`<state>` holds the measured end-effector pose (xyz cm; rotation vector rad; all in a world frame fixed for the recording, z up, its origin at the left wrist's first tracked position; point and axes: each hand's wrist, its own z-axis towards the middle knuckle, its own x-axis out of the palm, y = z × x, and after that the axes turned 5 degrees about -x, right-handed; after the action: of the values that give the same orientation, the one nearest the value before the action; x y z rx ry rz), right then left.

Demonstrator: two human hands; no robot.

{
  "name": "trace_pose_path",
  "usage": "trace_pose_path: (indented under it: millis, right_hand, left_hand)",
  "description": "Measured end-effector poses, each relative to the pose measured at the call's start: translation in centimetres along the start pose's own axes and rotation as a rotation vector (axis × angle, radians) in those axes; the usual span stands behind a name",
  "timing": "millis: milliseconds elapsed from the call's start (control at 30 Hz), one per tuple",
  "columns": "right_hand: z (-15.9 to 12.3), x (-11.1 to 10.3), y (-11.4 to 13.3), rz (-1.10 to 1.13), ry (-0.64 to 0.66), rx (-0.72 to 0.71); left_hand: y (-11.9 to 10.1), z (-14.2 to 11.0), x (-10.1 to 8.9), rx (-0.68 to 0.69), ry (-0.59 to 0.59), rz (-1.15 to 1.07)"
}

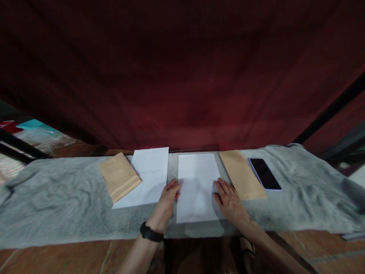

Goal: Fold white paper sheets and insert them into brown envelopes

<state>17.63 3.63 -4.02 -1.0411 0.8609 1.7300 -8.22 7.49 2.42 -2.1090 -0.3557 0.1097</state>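
Observation:
A blank white sheet of paper (198, 190) lies flat on the grey cloth in front of me. At its left edge is my left hand (169, 196), its fingers loosely bent and gripping nothing that I can see. My right hand (230, 201) rests at the sheet's right edge, open, fingers stretched forward. Close beyond that hand lies a flat brown paper envelope (242, 175). To the left, a second white sheet (151, 175) with faint creases is partly covered by another brown envelope (118, 177), which has a folded flap along one end.
A smartphone (265, 174) with a dark screen and pale purple edge lies at the right. Grey cloth (65, 201) covers the narrow bench, wrinkled toward both ends. Behind hangs a dark red curtain (199, 95). Below is a tiled floor (71, 258).

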Motion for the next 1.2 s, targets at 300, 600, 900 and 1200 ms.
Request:
trace_pose_path:
  millis: [300,600,900,1200]
  right_hand:
    - [0.1,-0.1,-0.2,0.048,0.034,0.010]
    - [0.7,-1.8,-3.4,0.342,0.189,-0.081]
    - [1.6,-5.0,-3.0,0.719,0.281,-0.102]
    - [2.8,-3.5,-2.5,0.686,0.187,0.327]
  left_hand:
    - [-0.5,0.5,-0.3,0.088,0.098,0.194]
    - [-1.0,1.3,-2.7,-0.051,0.158,0.071]
    - [-1.8,0.9,-3.0,-0.123,0.153,-0.061]
    - [-2.6,0.2,-3.6,0.060,0.319,0.336]
